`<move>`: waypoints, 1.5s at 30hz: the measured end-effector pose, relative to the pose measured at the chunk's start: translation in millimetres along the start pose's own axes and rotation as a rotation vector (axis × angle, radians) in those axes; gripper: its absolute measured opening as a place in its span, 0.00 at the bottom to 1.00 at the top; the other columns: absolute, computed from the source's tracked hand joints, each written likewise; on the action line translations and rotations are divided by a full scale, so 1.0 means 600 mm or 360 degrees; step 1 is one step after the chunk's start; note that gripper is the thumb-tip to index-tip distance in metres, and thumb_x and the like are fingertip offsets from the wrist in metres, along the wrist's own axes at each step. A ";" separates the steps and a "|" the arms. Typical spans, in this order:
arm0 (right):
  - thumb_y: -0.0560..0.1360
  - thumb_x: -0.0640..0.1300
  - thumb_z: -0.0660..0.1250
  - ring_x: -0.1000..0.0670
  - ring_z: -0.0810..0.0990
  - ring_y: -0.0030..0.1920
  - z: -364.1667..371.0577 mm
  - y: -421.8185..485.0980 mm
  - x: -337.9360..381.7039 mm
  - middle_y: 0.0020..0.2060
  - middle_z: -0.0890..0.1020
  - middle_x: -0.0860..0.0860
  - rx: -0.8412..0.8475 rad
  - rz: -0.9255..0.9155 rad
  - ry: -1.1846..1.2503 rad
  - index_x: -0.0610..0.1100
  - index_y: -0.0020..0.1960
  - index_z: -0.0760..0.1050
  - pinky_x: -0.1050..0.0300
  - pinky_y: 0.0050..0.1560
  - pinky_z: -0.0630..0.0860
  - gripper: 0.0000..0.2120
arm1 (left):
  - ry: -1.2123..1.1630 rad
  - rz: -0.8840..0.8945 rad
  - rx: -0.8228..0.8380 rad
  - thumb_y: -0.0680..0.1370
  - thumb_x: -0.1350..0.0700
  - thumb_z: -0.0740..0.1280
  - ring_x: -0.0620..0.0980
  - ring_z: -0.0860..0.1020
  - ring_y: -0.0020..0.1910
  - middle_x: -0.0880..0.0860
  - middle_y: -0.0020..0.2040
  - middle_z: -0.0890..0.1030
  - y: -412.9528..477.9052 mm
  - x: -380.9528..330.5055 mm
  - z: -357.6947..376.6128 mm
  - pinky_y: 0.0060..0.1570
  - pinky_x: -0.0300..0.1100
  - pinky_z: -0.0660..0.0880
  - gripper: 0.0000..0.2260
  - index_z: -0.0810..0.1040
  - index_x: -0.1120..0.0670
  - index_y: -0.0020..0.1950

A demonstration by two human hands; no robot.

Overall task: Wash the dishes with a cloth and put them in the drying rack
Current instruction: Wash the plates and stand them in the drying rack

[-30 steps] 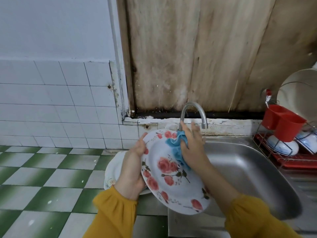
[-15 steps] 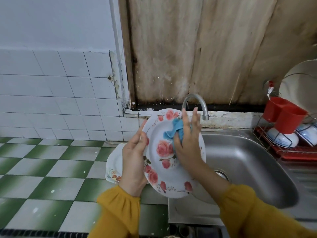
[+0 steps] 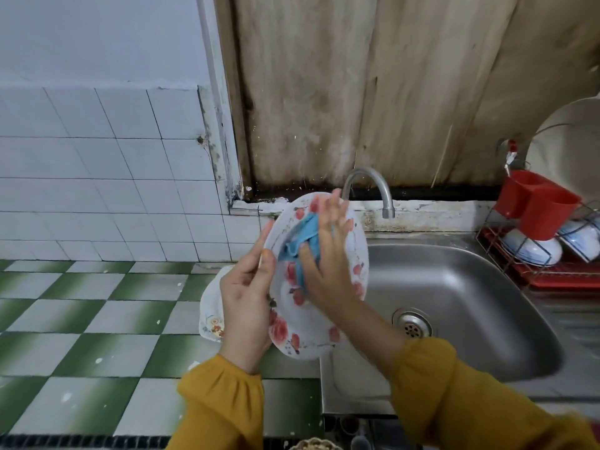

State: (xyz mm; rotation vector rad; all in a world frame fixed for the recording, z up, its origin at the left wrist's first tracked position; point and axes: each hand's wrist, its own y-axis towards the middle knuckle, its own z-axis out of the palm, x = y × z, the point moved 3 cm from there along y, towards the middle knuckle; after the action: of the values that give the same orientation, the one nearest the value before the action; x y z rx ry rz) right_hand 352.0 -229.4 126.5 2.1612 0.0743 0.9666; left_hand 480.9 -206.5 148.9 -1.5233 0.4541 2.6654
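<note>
At the left edge of the sink [image 3: 470, 287], left grip [image 3: 246, 297] clamps the floral plate [image 3: 302, 332] by its rim, tilted face-in, so right grip [image 3: 324, 254], fingers spread flat and grasping nothing, can press the blue cloth [image 3: 302, 232] across it; drying rack [image 3: 552, 271] waits beyond the sink.

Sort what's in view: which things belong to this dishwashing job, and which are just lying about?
In the job: floral plate, blue cloth, left hand, right hand, sink, drying rack, second plate beside the sink.
Lying about: red cups, bowls already racked.
</note>
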 end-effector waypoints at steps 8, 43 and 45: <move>0.80 0.49 0.56 0.48 0.34 0.78 -0.008 -0.023 -0.083 0.78 0.39 0.54 -0.0064 -0.0214 -0.0488 0.64 0.77 0.38 0.41 0.76 0.37 0.35 | -0.0105 0.0058 -0.0167 0.72 0.56 0.66 0.51 0.83 0.51 0.51 0.52 0.85 0.010 -0.013 -0.045 0.48 0.45 0.82 0.15 0.82 0.48 0.58; 0.81 0.48 0.52 0.40 0.39 0.78 0.022 0.025 0.040 0.79 0.43 0.44 -0.0461 -0.0383 0.0209 0.54 0.79 0.45 0.41 0.77 0.39 0.30 | 0.0198 0.0158 0.0051 0.73 0.57 0.67 0.47 0.82 0.56 0.47 0.52 0.85 0.009 -0.014 -0.014 0.51 0.37 0.79 0.17 0.78 0.52 0.61; 0.82 0.50 0.52 0.44 0.38 0.78 0.020 0.023 0.035 0.79 0.40 0.53 -0.0411 -0.0487 0.0108 0.56 0.79 0.45 0.42 0.76 0.38 0.29 | 0.0176 0.0151 0.0022 0.74 0.55 0.71 0.49 0.82 0.56 0.49 0.54 0.84 0.010 -0.012 -0.025 0.51 0.38 0.79 0.14 0.81 0.50 0.59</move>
State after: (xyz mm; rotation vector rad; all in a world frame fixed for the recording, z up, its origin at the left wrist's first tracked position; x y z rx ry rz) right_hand 371.4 -239.6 143.3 1.8168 0.2889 0.8223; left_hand 495.9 -215.2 149.2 -1.6925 0.5628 2.6494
